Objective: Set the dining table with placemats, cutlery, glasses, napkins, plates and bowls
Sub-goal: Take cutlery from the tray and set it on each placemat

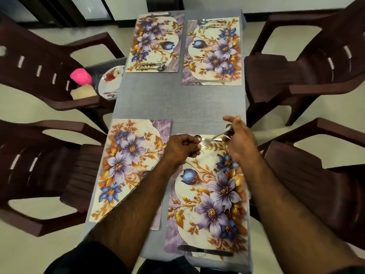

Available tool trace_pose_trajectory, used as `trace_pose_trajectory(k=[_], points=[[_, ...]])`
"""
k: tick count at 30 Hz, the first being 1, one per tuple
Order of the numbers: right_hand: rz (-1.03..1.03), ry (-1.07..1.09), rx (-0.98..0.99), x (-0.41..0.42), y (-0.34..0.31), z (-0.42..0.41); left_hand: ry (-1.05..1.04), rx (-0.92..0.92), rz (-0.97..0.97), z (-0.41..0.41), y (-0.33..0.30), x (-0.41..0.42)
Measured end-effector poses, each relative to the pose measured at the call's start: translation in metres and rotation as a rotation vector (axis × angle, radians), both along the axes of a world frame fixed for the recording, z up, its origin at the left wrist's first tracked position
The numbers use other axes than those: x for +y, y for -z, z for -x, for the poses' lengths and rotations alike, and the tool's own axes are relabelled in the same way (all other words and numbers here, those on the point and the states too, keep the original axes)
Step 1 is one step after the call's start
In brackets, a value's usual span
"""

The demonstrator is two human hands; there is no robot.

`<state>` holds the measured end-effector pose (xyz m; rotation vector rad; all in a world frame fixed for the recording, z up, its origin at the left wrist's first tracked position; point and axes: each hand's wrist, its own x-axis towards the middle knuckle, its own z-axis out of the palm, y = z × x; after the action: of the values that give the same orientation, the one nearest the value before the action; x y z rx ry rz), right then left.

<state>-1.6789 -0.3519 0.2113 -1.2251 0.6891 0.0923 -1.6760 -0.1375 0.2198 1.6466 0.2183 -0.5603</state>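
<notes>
4 placemats lie on the table (177, 99), and both hands work at the far edge of the near right placemat (207, 194). The left hand (180, 148) has its fingers (192, 144) curled shut around a spoon (198, 137) and fork (205, 142), whose heads stick out just past them. The right hand (240, 139) pinches another fork (222, 133) by the handle, tines pointing toward the left fingers. To do this well, I would lay each piece flat and parallel to the mat's edge, side by side, mirroring the knife (205, 252) at the near edge.
</notes>
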Motion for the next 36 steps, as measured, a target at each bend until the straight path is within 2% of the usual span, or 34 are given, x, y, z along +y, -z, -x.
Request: trace_pose_trajectory(k=[1,2,6,10,15,21,26,32,34,36], points=[[0.270,-0.128,0.033,-0.005,0.003,0.006,-0.024,-0.029,-0.081,-0.002,0.005,0.001],[0.453,-0.207,0.042,-0.011,0.013,0.011,-0.042,-0.056,-0.160,-0.004,0.013,0.002],[0.693,-0.369,0.100,-0.031,0.053,0.032,-0.024,-0.108,-0.417,-0.010,0.051,0.001],[0.890,-0.470,0.152,-0.039,0.076,0.041,0.033,-0.113,-0.516,-0.009,0.078,-0.011],[0.927,-0.353,0.261,-0.036,0.080,0.037,-0.030,-0.053,-0.602,-0.017,0.090,-0.015],[0.947,-0.315,0.344,-0.033,0.078,0.032,-0.092,0.012,-0.588,-0.024,0.091,-0.014],[0.935,-0.318,0.345,-0.028,0.070,0.033,-0.136,0.023,-0.558,-0.022,0.085,-0.014],[0.874,-0.216,0.270,-0.031,0.048,0.051,-0.183,-0.035,-0.534,-0.005,0.057,0.017],[0.880,-0.266,0.243,-0.024,0.040,0.067,-0.135,-0.062,-0.517,0.011,0.046,0.042],[0.865,-0.404,0.223,-0.007,0.033,0.085,-0.087,-0.109,-0.519,0.038,0.033,0.074]])
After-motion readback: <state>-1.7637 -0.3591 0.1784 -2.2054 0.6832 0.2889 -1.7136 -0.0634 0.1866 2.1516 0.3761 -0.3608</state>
